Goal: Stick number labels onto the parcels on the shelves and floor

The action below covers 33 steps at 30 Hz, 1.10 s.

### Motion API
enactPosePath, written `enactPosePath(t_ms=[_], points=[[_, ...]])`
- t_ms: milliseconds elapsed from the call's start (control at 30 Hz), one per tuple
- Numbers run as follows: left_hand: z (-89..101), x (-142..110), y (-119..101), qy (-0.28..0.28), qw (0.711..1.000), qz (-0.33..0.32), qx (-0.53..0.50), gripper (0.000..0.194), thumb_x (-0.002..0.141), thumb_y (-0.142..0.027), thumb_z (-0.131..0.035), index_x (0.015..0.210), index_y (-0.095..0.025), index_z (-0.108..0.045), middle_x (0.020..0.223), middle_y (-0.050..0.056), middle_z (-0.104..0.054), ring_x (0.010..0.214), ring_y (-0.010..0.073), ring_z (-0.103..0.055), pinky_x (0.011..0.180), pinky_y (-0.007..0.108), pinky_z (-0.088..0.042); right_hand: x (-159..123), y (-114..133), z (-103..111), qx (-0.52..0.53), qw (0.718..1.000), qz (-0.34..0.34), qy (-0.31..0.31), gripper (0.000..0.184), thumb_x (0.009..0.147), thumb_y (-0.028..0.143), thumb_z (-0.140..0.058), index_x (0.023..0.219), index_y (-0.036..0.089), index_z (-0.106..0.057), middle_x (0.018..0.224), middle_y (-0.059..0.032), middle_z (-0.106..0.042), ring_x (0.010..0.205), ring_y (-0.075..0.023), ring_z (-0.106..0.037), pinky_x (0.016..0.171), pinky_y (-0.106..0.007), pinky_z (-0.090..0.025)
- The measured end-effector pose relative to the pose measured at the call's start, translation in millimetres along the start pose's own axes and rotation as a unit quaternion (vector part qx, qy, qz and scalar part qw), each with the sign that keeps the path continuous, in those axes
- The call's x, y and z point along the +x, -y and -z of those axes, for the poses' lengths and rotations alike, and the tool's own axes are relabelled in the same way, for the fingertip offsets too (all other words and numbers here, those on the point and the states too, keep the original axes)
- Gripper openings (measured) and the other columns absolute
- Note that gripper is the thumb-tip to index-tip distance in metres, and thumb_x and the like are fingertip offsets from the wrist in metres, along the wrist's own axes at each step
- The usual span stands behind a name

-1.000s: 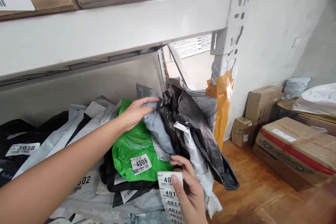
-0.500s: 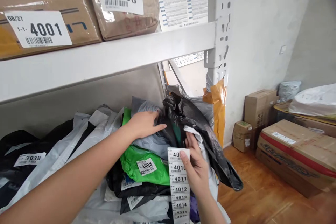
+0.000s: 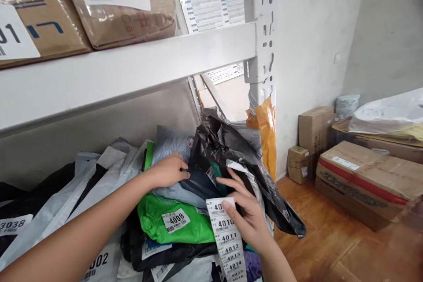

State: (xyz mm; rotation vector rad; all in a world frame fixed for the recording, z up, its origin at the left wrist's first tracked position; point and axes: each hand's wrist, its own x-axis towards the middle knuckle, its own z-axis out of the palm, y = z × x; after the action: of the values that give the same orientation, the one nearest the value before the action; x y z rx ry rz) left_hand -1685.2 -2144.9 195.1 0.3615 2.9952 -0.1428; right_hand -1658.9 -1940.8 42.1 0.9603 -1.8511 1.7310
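Observation:
My left hand (image 3: 170, 170) is closed at the edge of a dark plastic mailing bag (image 3: 200, 182), thumb and fingers drawn together there. Behind that hand lies a grey mailing bag (image 3: 170, 141). Between the thumb and fingers of my right hand (image 3: 246, 211) hangs a strip of number labels (image 3: 228, 242), with 4010 to 4014 readable and the top number partly covered by the thumb. My right fingertips reach toward a teal package (image 3: 216, 169) and a crumpled black bag (image 3: 231, 141). Below my left hand sits a bright green bag (image 3: 198, 229) labelled 4008.
A white shelf beam (image 3: 132, 70) crosses above the pile, carrying a taped carton (image 3: 132, 26) labelled 4006. White mailing bags (image 3: 95, 194) fill the left side. The rack post (image 3: 262, 53) stands right of the pile; cartons (image 3: 363, 185) sit on the wooden floor beyond.
My left hand has gone from spread fingers to a closed grasp, exposing more of the dark bag. The right fingers have spread while keeping the label strip. The view has shifted right.

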Motion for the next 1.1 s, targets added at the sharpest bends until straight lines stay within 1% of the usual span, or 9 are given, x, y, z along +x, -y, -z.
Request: enactPosePath(t_ms=[33,100,200,267,400,600,833,1000,1100], points=[[0.0,-1.7,2.7,0.005,1.0,-0.008,-0.012,0.025,0.08,-0.037,-0.05,0.068,-0.021,-0.066,0.101,0.005,-0.062,0.107,0.0204,-0.054,0.091,0.026,-0.043,1.5,1.1,1.6,-0.039,0.998,0.005,0.044,0.019,0.09,0.025,-0.052,0.075,0.02,-0.063,0.13,-0.0101,-0.059,0.14,-0.0317,-0.028,0.109,-0.056,-0.032],[-0.9,-4.7,8.2,0.01,0.999,-0.026,-0.028,0.026,0.08,-0.037,-0.051,0.064,-0.02,-0.063,0.105,0.005,-0.06,0.108,0.0199,-0.053,0.092,0.026,-0.042,4.8,3.4,3.9,-0.107,0.989,-0.003,0.099,0.021,0.09,0.024,-0.05,0.073,0.019,-0.061,0.14,-0.0104,-0.05,0.141,-0.0317,-0.022,0.109,-0.055,-0.031],[-4.3,-8.6,16.3,0.013,0.997,-0.052,-0.053,0.03,0.081,-0.04,-0.049,0.065,-0.019,-0.063,0.111,0.006,-0.057,0.109,0.0212,-0.053,0.095,0.029,-0.04,8.4,5.8,5.1,-0.168,0.979,-0.031,0.113,0.025,0.091,0.023,-0.048,0.069,0.017,-0.058,0.154,-0.0099,-0.027,0.142,-0.0318,-0.019,0.111,-0.053,-0.029],[-6.3,-10.9,20.2,0.017,0.996,-0.059,-0.069,0.033,0.082,-0.043,-0.047,0.066,-0.019,-0.062,0.114,0.007,-0.055,0.108,0.0217,-0.053,0.096,0.032,-0.04,9.2,6.4,5.1,-0.18,0.976,-0.039,0.115,0.024,0.091,0.024,-0.047,0.07,0.017,-0.058,0.155,-0.0096,-0.023,0.142,-0.0319,-0.018,0.111,-0.053,-0.028],[-6.2,-14.0,23.3,0.018,0.994,-0.074,-0.079,0.036,0.083,-0.045,-0.044,0.065,-0.019,-0.06,0.113,0.007,-0.055,0.105,0.0211,-0.054,0.097,0.033,-0.04,8.5,5.4,5.0,-0.169,0.979,-0.041,0.111,0.023,0.09,0.026,-0.048,0.071,0.018,-0.06,0.155,-0.0079,-0.023,0.142,-0.0321,-0.017,0.111,-0.054,-0.027],[-4.5,-15.0,25.2,0.025,0.992,-0.086,-0.088,0.038,0.084,-0.047,-0.042,0.063,-0.019,-0.057,0.112,0.006,-0.056,0.105,0.021,-0.054,0.096,0.033,-0.041,8.3,4.7,5.1,-0.133,0.986,-0.026,0.095,0.019,0.089,0.024,-0.051,0.074,0.02,-0.062,0.154,-0.006,-0.028,0.142,-0.0315,-0.02,0.111,-0.054,-0.027],[-6.0,-14.5,27.7,0.029,0.992,-0.087,-0.089,0.04,0.085,-0.048,-0.042,0.063,-0.019,-0.057,0.114,0.005,-0.056,0.109,0.0215,-0.053,0.097,0.032,-0.04,7.6,5.7,5.7,-0.145,0.984,-0.03,0.101,0.021,0.09,0.027,-0.05,0.074,0.019,-0.061,0.154,-0.005,-0.028,0.142,-0.03,-0.02,0.112,-0.051,-0.026],[-5.8,-15.2,27.2,0.031,0.992,-0.087,-0.09,0.038,0.085,-0.047,-0.042,0.064,-0.019,-0.057,0.114,0.006,-0.055,0.109,0.0209,-0.053,0.097,0.032,-0.04,6.9,5.3,5.5,-0.149,0.982,-0.034,0.108,0.022,0.091,0.027,-0.049,0.074,0.019,-0.06,0.155,-0.0067,-0.026,0.142,-0.0287,-0.019,0.113,-0.05,-0.026],[-7.3,-14.9,28.1,0.021,0.992,-0.091,-0.089,0.039,0.085,-0.048,-0.042,0.064,-0.02,-0.058,0.113,0.006,-0.057,0.108,0.0205,-0.053,0.097,0.032,-0.041,7.0,5.1,6.0,-0.129,0.987,-0.027,0.096,0.02,0.09,0.025,-0.05,0.074,0.019,-0.061,0.154,-0.0066,-0.028,0.142,-0.0292,-0.02,0.113,-0.052,-0.025]])
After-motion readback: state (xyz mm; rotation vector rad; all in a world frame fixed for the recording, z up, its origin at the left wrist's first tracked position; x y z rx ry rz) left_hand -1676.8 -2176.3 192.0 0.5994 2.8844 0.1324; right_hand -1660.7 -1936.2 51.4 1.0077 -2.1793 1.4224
